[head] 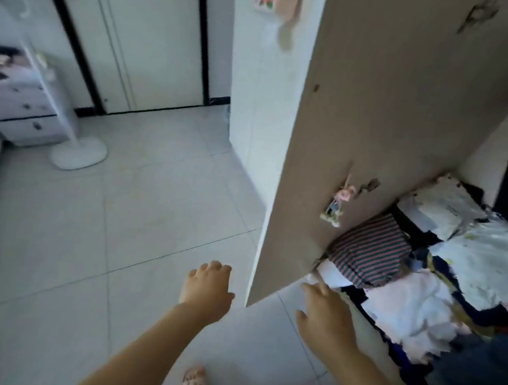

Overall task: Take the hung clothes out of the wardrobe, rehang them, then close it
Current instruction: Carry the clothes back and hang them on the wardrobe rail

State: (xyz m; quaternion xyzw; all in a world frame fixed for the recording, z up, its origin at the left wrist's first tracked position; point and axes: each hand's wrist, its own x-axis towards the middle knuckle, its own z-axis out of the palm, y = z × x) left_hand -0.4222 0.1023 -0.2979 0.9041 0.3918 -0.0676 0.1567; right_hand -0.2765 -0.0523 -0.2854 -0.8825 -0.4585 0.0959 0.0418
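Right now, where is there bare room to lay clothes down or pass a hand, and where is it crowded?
Bare: the tiled floor between the fan base and the open wardrobe door, and the strip of tile between the left hand and right hand below the door's corner. Crowded: the folded clothes heaped behind the door, right up against it.

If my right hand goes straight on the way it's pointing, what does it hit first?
Likely the lower inner face of the open wardrobe door, beyond the right hand; the striped garment lies right of that line. Depth is unclear.
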